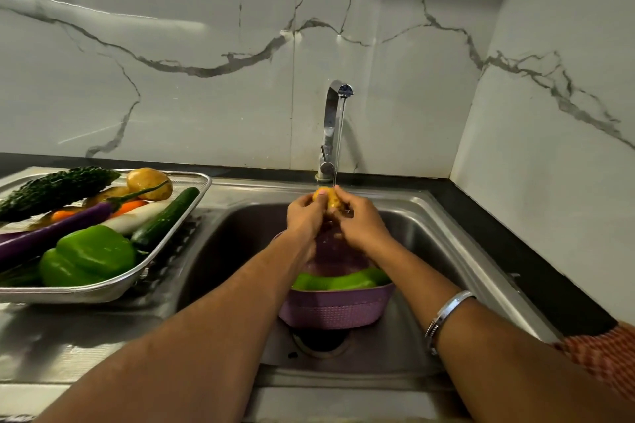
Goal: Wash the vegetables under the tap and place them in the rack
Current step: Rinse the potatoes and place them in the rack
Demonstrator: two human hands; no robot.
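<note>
Both forearms are left bare right up past the elbow. A silver bangle (446, 314) is worn on the right forearm, flat band with a beaded-looking edge. A bit of red and white patterned sleeve (604, 354) is seen at the right edge.

The rack (192, 203) sits left of the sink (446, 237), holding vegetables (86, 216). The basket (336, 309) stands in the sink, with the tap (331, 127) behind it.
</note>
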